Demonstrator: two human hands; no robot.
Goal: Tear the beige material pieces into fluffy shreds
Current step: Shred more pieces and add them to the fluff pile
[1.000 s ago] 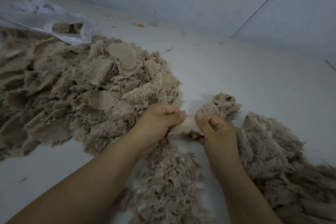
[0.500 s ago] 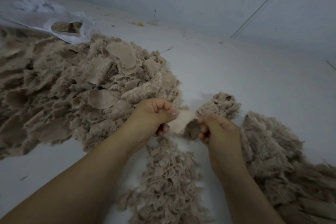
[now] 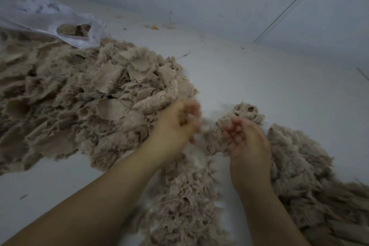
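Beige material pieces (image 3: 83,94) lie heaped in 1 big pile on the pale floor (image 3: 259,86), and we take that pile as our landmark. Our left hand (image 3: 177,124) sits at the pile's near right edge, blurred, its fingers curled around a small beige scrap (image 3: 182,119). Our right hand (image 3: 245,140) is further right of the pile, apart from the left, palm up with fingers loosely bent; whether it pinches anything we cannot tell. Fluffy shreds (image 3: 299,166) spread right of the pile and beneath both hands, with a strip of shreds (image 3: 183,195) between our forearms. A white plastic bag (image 3: 50,20) rests at the pile's far left edge.
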